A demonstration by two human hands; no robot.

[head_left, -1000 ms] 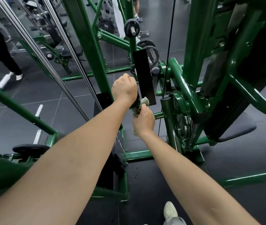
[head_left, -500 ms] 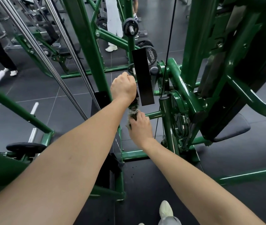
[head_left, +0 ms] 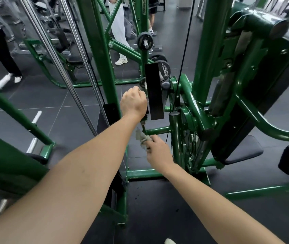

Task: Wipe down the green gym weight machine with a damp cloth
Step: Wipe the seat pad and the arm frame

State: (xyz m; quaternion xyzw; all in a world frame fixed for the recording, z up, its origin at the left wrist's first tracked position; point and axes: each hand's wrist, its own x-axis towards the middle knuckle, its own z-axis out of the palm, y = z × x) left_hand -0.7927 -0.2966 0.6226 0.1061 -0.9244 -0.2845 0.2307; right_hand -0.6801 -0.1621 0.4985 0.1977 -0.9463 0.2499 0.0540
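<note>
The green weight machine (head_left: 209,55) fills the view ahead, with thick green tubes, a black pad and a cable. My left hand (head_left: 133,103) is curled in a fist round a handle beside a hanging black strap (head_left: 154,92); the handle is mostly hidden by the fist. Just below it, my right hand (head_left: 158,152) pinches a small greyish-green cloth (head_left: 142,139) and holds it against the lower end of that handle, near a thin green crossbar (head_left: 157,130).
Chrome guide rods (head_left: 55,55) slant down at left beside a green upright (head_left: 97,55). Weight plates (head_left: 144,41) hang on pegs behind. A black seat pad (head_left: 242,150) sits at right. People stand on the dark tiled floor (head_left: 34,103) at back and left.
My right hand has slid down with the cloth, from just under the left fist to lower on the handle end. The left hand has kept its grip.
</note>
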